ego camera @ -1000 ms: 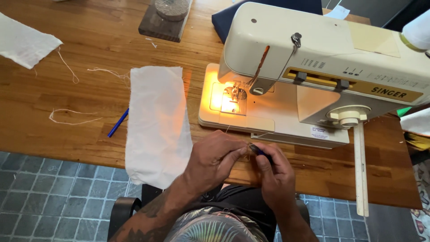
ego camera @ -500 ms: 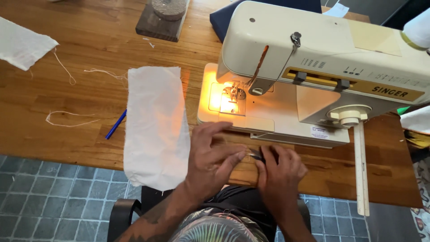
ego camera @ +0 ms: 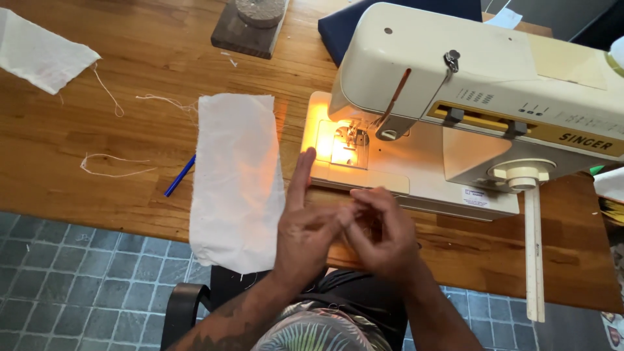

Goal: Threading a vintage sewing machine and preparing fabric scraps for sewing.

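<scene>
Thread, too fine to see, maybe pinched between left hand (ego camera: 305, 237) and right hand (ego camera: 383, 234); sewing machine (ego camera: 468, 110) just beyond.

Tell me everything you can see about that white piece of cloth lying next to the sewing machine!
The white cloth is a long, plain off-white rectangle, thin and woven-looking. It lies flat on the wooden table, and its near end hangs over the table's front edge. Its edges look a bit frayed. The blue pen lies at its left side, and the left hand overlaps its lower right corner.
</scene>
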